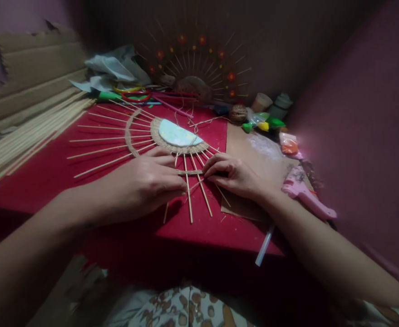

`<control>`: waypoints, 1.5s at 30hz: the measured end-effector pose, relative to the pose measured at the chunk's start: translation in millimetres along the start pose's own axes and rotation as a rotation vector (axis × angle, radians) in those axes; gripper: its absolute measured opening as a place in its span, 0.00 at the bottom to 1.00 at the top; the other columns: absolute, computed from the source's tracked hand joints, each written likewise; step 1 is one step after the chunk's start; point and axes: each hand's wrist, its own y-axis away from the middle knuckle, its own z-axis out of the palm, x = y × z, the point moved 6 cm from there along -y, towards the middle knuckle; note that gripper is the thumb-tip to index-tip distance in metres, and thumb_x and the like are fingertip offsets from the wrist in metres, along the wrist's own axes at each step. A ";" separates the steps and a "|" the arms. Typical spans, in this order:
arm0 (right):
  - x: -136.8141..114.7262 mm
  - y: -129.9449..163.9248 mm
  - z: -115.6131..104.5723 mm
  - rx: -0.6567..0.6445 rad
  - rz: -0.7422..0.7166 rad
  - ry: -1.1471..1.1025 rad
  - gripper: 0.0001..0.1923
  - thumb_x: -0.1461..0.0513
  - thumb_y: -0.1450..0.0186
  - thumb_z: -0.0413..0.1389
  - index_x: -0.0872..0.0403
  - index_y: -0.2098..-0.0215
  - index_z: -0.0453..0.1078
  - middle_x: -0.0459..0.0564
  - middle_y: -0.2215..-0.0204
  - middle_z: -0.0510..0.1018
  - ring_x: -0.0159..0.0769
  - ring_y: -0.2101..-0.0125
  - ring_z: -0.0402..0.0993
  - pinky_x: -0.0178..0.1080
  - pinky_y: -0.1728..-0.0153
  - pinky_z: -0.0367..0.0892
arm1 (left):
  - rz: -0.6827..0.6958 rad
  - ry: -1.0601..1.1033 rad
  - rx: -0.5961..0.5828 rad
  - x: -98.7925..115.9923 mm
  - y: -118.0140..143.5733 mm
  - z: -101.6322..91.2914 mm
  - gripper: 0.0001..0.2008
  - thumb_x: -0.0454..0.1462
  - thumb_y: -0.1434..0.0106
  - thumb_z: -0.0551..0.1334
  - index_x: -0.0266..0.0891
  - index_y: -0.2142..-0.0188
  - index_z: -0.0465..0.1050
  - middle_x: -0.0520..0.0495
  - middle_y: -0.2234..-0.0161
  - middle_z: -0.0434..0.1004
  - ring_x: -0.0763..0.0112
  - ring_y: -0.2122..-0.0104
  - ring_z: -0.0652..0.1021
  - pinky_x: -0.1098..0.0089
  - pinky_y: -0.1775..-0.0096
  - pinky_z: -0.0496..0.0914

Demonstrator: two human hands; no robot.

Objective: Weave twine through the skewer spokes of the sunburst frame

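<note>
A half-round fan of thin wooden sticks lies on the red cloth. Its centre is a pale blue-green half disc edged with a braided twine border. Farther out, a band of jute twine is woven across the sticks. My left hand rests over the lower sticks, fingers bent and closed at the band; a loose twine strand runs from near its fingertips. At the band's right end, my right hand pinches the twine beside a stick. The fingers partly hide the exact grip points.
Bundled sticks and cardboard lie left. Red-handled scissors and a flowered stick piece are behind. To the right are a twine ball, a pink glue gun, a glue stick and a brown board.
</note>
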 end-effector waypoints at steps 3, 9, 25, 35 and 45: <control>0.6 0.5 1.0 0.010 -0.019 0.021 0.06 0.68 0.38 0.56 0.53 0.69 0.74 0.49 0.62 0.75 0.31 0.61 0.71 0.38 0.57 0.68 | 0.127 -0.083 -0.054 25.8 -7.1 10.1 0.14 0.33 0.33 0.51 0.41 0.68 0.75 0.51 0.77 0.72 0.68 0.70 0.68 0.59 0.50 0.61; 3.5 1.0 2.2 0.038 -0.108 -0.002 0.06 0.70 0.39 0.55 0.56 0.70 0.73 0.51 0.63 0.75 0.31 0.61 0.71 0.37 0.57 0.68 | 0.124 -0.119 0.023 54.6 -16.9 19.6 0.13 0.31 0.34 0.52 0.39 0.71 0.72 0.49 0.75 0.73 0.68 0.69 0.68 0.59 0.49 0.62; -0.2 -11.1 6.1 0.011 0.052 0.127 0.07 0.65 0.38 0.54 0.58 0.73 0.72 0.50 0.67 0.73 0.30 0.67 0.68 0.36 0.62 0.65 | 0.243 -0.484 0.069 115.1 -5.6 53.6 0.17 0.28 0.42 0.50 0.30 0.66 0.78 0.38 0.69 0.76 0.55 0.64 0.73 0.49 0.44 0.61; -14.6 -24.3 23.2 0.011 0.295 0.459 0.07 0.64 0.42 0.55 0.59 0.76 0.71 0.61 0.62 0.72 0.48 0.60 0.68 0.51 0.61 0.64 | 0.269 -0.531 0.001 112.7 -2.1 52.2 0.18 0.29 0.40 0.49 0.30 0.63 0.78 0.41 0.72 0.73 0.54 0.63 0.74 0.48 0.42 0.58; -8.4 -25.1 18.4 0.059 0.334 0.388 0.09 0.64 0.43 0.55 0.57 0.80 0.66 0.56 0.72 0.72 0.42 0.66 0.68 0.48 0.63 0.66 | 0.238 -0.475 0.005 99.6 -0.2 26.7 0.24 0.29 0.39 0.43 0.41 0.69 0.79 0.43 0.74 0.72 0.54 0.64 0.71 0.51 0.37 0.48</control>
